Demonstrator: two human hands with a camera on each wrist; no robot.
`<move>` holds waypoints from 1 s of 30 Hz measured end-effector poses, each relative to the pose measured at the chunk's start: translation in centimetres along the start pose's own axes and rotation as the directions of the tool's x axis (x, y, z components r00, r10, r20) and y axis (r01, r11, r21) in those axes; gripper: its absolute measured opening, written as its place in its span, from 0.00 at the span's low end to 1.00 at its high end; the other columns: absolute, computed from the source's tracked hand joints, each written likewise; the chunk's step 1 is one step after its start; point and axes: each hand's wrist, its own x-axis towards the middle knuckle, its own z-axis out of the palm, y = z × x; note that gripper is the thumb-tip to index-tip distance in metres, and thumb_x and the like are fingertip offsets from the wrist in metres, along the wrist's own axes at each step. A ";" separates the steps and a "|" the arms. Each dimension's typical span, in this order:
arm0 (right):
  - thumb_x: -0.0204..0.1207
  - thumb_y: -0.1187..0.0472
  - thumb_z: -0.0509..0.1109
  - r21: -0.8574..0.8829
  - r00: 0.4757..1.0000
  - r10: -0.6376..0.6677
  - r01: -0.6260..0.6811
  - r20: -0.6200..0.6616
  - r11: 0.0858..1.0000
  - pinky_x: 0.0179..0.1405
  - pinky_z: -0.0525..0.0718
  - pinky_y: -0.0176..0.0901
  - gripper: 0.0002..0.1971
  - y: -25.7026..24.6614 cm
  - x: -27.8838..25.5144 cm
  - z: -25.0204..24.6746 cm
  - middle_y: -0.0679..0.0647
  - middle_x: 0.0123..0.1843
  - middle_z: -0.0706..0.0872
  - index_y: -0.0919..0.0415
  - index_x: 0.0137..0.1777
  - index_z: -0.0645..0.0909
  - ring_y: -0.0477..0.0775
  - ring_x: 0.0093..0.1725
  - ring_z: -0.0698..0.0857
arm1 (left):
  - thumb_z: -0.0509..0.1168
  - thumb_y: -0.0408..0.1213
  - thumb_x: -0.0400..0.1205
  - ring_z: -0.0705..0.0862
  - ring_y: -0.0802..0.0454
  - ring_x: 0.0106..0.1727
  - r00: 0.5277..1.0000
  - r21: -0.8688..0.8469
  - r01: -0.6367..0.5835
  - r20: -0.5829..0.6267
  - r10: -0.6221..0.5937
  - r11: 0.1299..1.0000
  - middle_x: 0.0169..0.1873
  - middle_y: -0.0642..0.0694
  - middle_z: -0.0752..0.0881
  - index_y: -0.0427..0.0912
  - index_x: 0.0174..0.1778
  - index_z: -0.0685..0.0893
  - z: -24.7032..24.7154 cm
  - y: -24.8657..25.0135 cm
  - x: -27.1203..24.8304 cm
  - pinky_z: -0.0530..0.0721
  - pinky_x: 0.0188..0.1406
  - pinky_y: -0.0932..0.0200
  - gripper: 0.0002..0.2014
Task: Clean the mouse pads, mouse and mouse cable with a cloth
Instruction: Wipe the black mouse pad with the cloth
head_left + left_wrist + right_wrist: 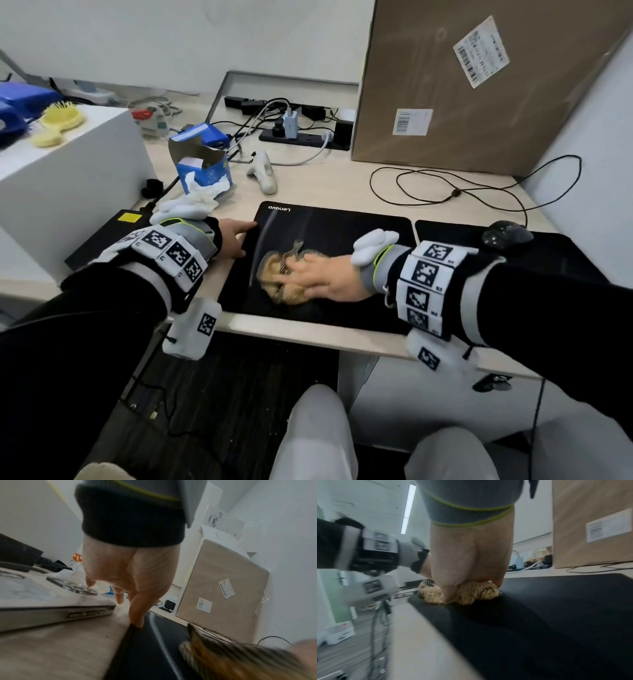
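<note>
A black Lenovo mouse pad (342, 233) lies at the desk's front edge; a second black pad (561, 253) lies to its right. My right hand (318, 274) presses a bunched tan fluffy cloth (274, 281) flat onto the left part of the Lenovo pad, fingers spread over it. In the right wrist view the fingers (448, 592) sink into the cloth (471, 595). My left hand (236, 236) rests with straight fingers on the pad's left edge (132, 628), a fingertip (137, 622) touching it. A dark mouse (507, 234) sits on the right pad, its black cable (455, 192) looping behind.
A closed laptop (113, 233) lies left of the pad. A tissue box (205, 171), a white handheld device (263, 171) and a power strip (301, 135) with cables stand behind. A large cardboard box (479, 85) leans at the back right. A white block (68, 171) stands left.
</note>
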 end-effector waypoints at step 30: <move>0.87 0.60 0.48 -0.212 0.999 -0.030 0.031 0.011 0.977 0.70 0.46 0.36 0.26 -2.9 0.1 -1.7 0.55 0.86 0.51 0.50 0.83 0.47 0.59 0.83 0.54 | 0.68 0.39 0.78 0.70 0.48 0.78 0.999 0.049 -0.047 0.020 0.046 0.998 0.79 0.46 0.70 0.46 0.83 0.58 -0.9 0.6 -0.1 0.68 0.75 0.58 0.38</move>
